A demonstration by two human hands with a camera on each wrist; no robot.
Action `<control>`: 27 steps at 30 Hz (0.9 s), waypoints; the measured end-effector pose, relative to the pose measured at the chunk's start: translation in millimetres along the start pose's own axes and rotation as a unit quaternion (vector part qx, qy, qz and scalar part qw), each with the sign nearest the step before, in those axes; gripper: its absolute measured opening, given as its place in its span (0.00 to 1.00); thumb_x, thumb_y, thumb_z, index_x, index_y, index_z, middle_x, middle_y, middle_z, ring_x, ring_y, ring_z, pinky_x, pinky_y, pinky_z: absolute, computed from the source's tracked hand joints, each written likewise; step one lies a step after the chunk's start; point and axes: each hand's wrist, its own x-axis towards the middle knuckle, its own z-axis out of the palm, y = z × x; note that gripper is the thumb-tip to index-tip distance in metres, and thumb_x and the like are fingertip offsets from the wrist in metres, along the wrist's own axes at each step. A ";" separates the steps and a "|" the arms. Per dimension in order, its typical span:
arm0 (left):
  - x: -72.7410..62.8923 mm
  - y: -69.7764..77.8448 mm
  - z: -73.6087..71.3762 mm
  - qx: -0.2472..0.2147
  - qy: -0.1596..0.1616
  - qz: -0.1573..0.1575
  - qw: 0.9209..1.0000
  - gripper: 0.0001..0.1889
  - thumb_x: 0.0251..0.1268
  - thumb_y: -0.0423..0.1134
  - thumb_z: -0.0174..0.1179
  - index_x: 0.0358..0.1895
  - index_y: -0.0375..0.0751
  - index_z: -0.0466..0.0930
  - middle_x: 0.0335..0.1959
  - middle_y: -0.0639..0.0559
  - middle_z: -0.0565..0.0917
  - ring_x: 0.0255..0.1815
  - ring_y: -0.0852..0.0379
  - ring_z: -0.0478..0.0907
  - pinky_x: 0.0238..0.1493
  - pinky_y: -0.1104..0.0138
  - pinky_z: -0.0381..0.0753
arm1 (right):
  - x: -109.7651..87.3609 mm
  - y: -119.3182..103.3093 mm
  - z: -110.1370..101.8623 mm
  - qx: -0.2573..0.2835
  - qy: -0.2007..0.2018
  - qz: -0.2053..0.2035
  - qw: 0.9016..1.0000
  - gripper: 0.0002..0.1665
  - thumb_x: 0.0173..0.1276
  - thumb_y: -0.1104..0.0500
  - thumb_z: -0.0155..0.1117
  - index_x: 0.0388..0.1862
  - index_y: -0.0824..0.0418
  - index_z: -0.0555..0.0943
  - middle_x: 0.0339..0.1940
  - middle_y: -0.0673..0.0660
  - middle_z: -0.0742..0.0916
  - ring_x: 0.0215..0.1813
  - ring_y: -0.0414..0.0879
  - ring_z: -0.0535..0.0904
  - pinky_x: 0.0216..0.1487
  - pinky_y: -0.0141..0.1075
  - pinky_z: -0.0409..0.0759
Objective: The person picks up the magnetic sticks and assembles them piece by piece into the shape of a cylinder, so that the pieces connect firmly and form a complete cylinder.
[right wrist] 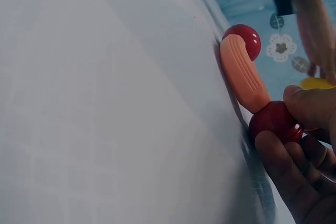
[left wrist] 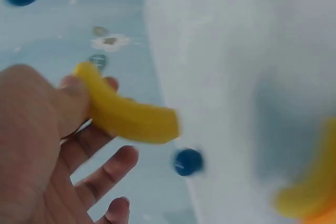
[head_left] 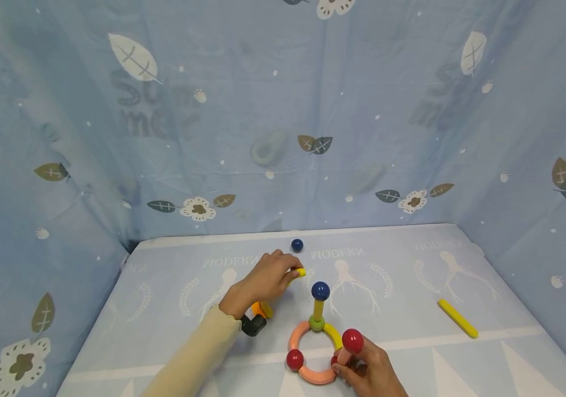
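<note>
My left hand (head_left: 270, 275) pinches a yellow curved piece (left wrist: 128, 116) between thumb and forefinger, raised over the table; its other fingers are spread in the left wrist view. Near the front, my right hand (head_left: 374, 366) grips a dark red ball (right wrist: 275, 121) at the right side of a ring. Pink curved pieces (head_left: 317, 376), a yellow one (head_left: 333, 334), another red ball (head_left: 295, 360) and a green ball (head_left: 317, 323) form this ring. A yellow stick (head_left: 318, 310) topped by a blue ball (head_left: 321, 291) rises from the green ball. Beside my right fingers stands a pink stick (head_left: 344, 356) with a red ball (head_left: 352, 341) on top.
Behind my left hand lies a loose blue ball (head_left: 297, 245). Orange (head_left: 257, 310) and yellow (head_left: 266, 310) pieces lie under my left wrist, partly hidden. A yellow stick (head_left: 458, 318) rests at the right. Patterned blue cloth (head_left: 283, 110) hangs around the table's back and sides.
</note>
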 end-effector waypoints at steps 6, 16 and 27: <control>39.2 18.8 -21.3 -0.073 -0.001 0.047 0.996 0.14 0.79 0.39 0.47 0.54 0.43 0.81 0.36 0.56 0.83 0.35 0.60 0.71 0.43 0.66 0.71 | -0.6 -1.8 -0.9 0.006 -0.008 0.026 1.000 0.15 0.60 0.55 0.75 0.37 0.54 0.75 0.33 0.43 0.84 0.29 0.38 0.76 0.26 0.31 0.76; 78.0 52.3 -27.0 -0.189 -0.123 0.069 0.972 0.13 0.78 0.39 0.47 0.50 0.40 0.81 0.33 0.53 0.83 0.31 0.62 0.75 0.39 0.72 0.75 | 0.0 -0.1 -1.5 0.003 -0.002 0.006 1.000 0.15 0.61 0.55 0.74 0.38 0.53 0.74 0.33 0.43 0.84 0.29 0.38 0.77 0.28 0.32 0.78; 90.5 80.2 -18.0 -0.152 -0.226 0.085 0.958 0.12 0.77 0.40 0.50 0.43 0.43 0.84 0.29 0.57 0.81 0.28 0.63 0.72 0.35 0.74 0.73 | 0.2 0.1 -2.0 0.016 -0.007 0.006 1.000 0.14 0.62 0.57 0.73 0.38 0.53 0.74 0.34 0.46 0.82 0.31 0.39 0.77 0.30 0.32 0.79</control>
